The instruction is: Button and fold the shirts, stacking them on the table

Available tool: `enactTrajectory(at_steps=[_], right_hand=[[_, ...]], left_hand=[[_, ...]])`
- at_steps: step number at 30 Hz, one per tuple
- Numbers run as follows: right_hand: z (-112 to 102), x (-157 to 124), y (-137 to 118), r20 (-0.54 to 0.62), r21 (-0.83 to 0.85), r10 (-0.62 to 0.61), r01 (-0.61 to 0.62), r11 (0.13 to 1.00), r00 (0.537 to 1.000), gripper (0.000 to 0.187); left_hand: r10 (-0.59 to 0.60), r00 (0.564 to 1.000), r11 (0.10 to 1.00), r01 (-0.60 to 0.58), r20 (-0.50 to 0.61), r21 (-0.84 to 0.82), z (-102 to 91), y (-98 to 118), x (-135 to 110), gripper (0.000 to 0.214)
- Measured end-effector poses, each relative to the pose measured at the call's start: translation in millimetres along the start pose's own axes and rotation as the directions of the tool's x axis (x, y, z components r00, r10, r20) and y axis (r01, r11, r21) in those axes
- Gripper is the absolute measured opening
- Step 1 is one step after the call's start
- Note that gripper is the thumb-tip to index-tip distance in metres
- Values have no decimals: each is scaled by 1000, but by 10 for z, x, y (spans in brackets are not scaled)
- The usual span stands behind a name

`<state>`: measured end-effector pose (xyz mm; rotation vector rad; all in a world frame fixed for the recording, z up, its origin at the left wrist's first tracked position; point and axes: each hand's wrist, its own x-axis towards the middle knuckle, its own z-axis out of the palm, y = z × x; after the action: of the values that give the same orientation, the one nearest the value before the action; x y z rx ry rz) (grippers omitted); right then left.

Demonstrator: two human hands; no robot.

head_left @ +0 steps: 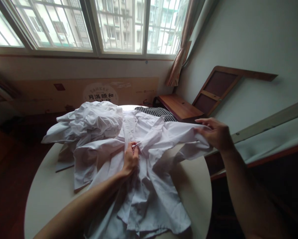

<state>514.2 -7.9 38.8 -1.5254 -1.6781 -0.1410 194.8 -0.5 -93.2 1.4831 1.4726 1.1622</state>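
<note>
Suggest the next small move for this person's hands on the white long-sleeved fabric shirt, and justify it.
Probably the right hand should gently draw the creased white fabric sleeve straighter: it already holds that sleeve near its end, while the left hand pinches the white long-sleeved fabric shirt near its middle, which could steady it.

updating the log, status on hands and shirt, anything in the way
Left hand gripping shirt; right hand holding its sleeve. Shirt on round table, wrinkled. White clothes heaped at left, possibly crowding.

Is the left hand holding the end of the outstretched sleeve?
No, the left hand grips the white shirt near its middle, while the right hand holds that sleeve near its end.
</note>
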Motion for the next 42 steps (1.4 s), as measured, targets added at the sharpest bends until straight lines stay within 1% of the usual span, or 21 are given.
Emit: enactTrajectory(at_steps=[2, 4, 5, 7, 8, 9, 11, 12, 14, 15, 17, 20, 24, 27, 30, 34, 35, 36, 39, 40, 42], right_hand=[[-113, 146, -141, -200, -148, -125, 96, 984, 972, 23], [-102, 269, -242, -239, -198, -151, 104, 975, 959, 21], [-47, 312, -258, -174, -191, -142, 108, 976, 975, 21], [141, 353, -203, 125, -169, -86, 107, 980, 988, 22], [258, 353, -143, 318, -174, -36, 95, 980, 948, 23], [380, 345, -74, 494, -206, 33, 80, 975, 869, 25], [617, 326, 41, 673, -295, 153, 73, 953, 723, 29], [728, 323, 67, 672, -329, 182, 69, 942, 718, 31], [947, 337, 24, 548, -347, 175, 32, 937, 818, 38], [1059, 350, -43, 461, -335, 157, 7, 942, 873, 43], [1305, 366, -238, 354, -308, 147, -34, 951, 924, 52], [1702, 312, -552, 400, -319, 193, -61, 946, 896, 59], [2074, 125, -749, 576, -292, 162, 17, 956, 801, 42], [2086, 20, -697, 607, -117, 2, 87, 989, 795, 27], [1899, -11, -557, 590, 81, -139, 114, 990, 796, 22], [1612, 95, -430, 775, 133, -162, 92, 987, 611, 14], [1576, 149, -438, 794, 71, -109, 86, 994, 598, 11], [1563, 208, -467, 777, -15, -38, 78, 997, 628, 9], [1669, 361, -662, 546, -280, 115, 52, 959, 830, 33], [1742, 389, -744, 487, -338, 119, 61, 939, 865, 44], [1906, 409, -880, 473, -412, 108, 111, 904, 875, 57]], left_hand=[[-13, 1000, 1000, 13, -3, 4, -8, 5, 2, 20], [4, 1000, 1000, -4, -5, 17, -7, 1, 6, 23], [19, 1000, 999, -19, -5, 29, -5, -5, 2, 25], [54, 998, 996, -55, 16, 74, -1, -14, -22, 31], [69, 996, 991, -74, 50, 109, -4, -12, -42, 32], [82, 991, 984, -97, 106, 148, -14, -1, -64, 31], [108, 954, 954, -178, 279, 241, -60, 55, -99, 28], [126, 919, 927, -244, 375, 287, -97, 102, -100, 26], [171, 855, 850, -379, 489, 365, -195, 222, -40, 28], [199, 851, 807, -423, 485, 412, -252, 286, 29, 30], [255, 899, 721, -422, 355, 550, -365, 385, 243, 35], [249, 963, 581, -233, 102, 780, -482, 389, 637, 51], [58, 987, 468, -157, 147, 870, -525, 231, 872, 45], [100, 965, 413, -263, 244, 872, -607, 232, 755, 39], [179, 917, 310, -397, 357, 864, -828, 331, 563, 41], [-74, 835, 291, -505, 546, 813, -1167, 386, 488, 22], [-121, 822, 307, -503, 557, 808, -1209, 386, 520, 21], [-125, 834, 325, -477, 538, 816, -1222, 386, 571, 24], [23, 946, 384, -306, 322, 871, -1090, 408, 810, 41], [70, 966, 403, -255, 248, 879, -1004, 417, 905, 45], [99, 980, 421, -200, 175, 885, -813, 423, 1098, 49]])
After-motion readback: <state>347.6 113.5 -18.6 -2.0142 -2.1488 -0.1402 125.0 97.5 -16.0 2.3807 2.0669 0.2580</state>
